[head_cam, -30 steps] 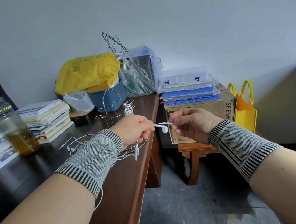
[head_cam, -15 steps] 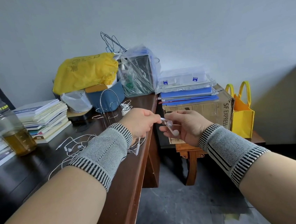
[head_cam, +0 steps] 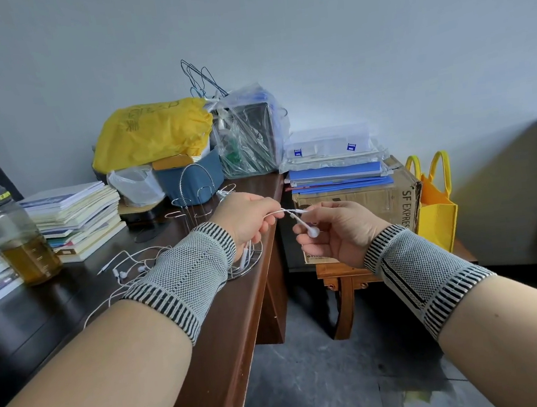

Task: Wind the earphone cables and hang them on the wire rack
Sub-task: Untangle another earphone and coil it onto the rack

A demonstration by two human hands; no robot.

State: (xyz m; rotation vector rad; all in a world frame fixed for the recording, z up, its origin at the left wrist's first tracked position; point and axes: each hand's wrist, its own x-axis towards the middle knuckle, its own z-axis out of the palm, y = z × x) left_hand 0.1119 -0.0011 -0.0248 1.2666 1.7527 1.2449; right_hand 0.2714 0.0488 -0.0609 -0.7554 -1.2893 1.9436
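My left hand [head_cam: 248, 215] grips a white earphone cable [head_cam: 275, 214] just past the desk's right edge. My right hand [head_cam: 336, 229] pinches the earbud end [head_cam: 312, 231] of that cable, a short stretch of it running between the two hands. More white earphones [head_cam: 128, 267] lie tangled on the dark desk behind my left wrist. The wire rack [head_cam: 193, 191], with thin metal loops, stands on the desk beyond my left hand; what hangs on it is hidden by the hand.
A drink bottle [head_cam: 15, 236] and a book stack [head_cam: 76, 217] occupy the desk's left. Yellow and clear plastic bags [head_cam: 153, 132] pile up at the back. A cardboard box [head_cam: 359, 200] on a low stool and a yellow tote [head_cam: 433, 206] stand to the right.
My hands have come closer together and dropped a little. The earbud now hangs at my right fingertips, and the cable between the hands is shorter.
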